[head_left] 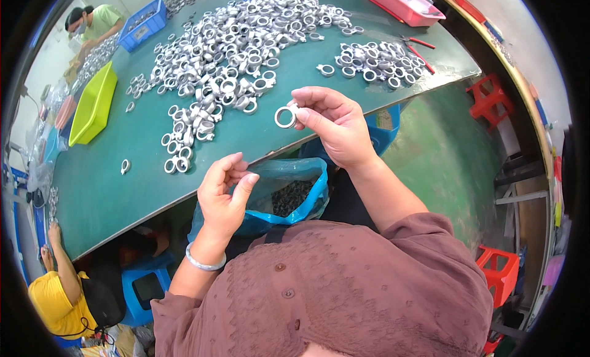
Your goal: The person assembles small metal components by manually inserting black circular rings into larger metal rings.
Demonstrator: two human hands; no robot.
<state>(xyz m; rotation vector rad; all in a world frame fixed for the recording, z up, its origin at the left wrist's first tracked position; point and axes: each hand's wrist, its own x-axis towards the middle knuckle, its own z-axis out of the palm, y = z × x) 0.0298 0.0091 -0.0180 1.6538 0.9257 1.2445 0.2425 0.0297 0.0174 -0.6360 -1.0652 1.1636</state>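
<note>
My right hand pinches a silver metal ring clamp by its small lug, between thumb and fingers, above the table's near edge. Over a blue plastic bag, my left hand has loosely curled fingers with the thumb apart, and nothing shows in it. A large heap of similar metal rings spreads over the green table beyond both hands. A smaller pile of rings lies to the right of it. One single ring rests apart at the left.
Below the table edge the blue bag holds small dark pieces. Pliers with red handles lie near the right pile. Around the table are a yellow-green tray, a blue bin, a pink bin, stools and two other people.
</note>
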